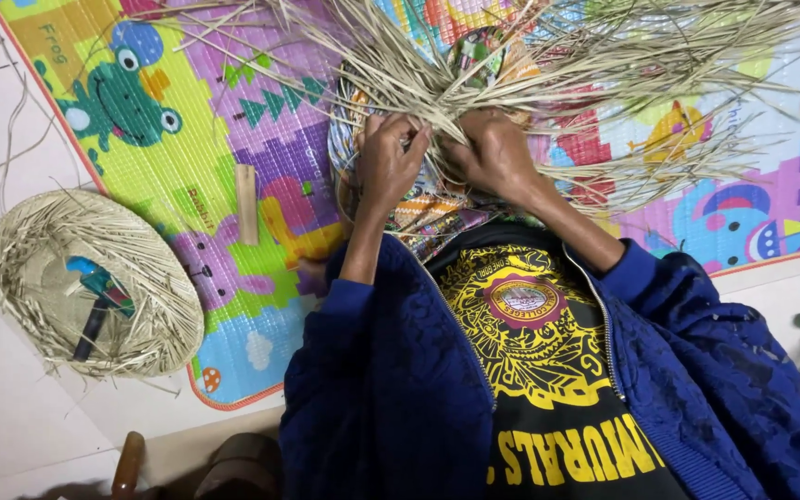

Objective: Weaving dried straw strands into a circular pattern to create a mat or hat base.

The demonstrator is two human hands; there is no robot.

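Two bare hands meet at the middle of a spray of pale straw strips (548,65), which fans out toward the far edge and far right corner of the colourful play mat (187,139). The left hand (389,162) has its fingers curled shut on a gathered bunch of the strips, thumb pressed in toward the palm. The right hand (497,153) lies just beside it, almost touching, its fingers folded down into the same knot of strips; both hands are clamped on the straw rather than spread. Under the hands lies a patterned cloth (428,218), bunched over the person's lap near the middle of the mat's near edge. Both forearms come out of blue jacket sleeves (354,306), and a black shirt with a yellow emblem (530,315) shows between them.

On the mat, left of the hands and well apart from them, lies a small flat wooden stick (246,204), set upright in the view. Off the mat's near left corner, on the pale floor (11,435), sits a round woven straw tray (94,282) with loose strip ends along its rim; inside it rests a tool with a dark handle (94,319). Thin stray strands (2,139) trail over the floor beside the mat's left edge.
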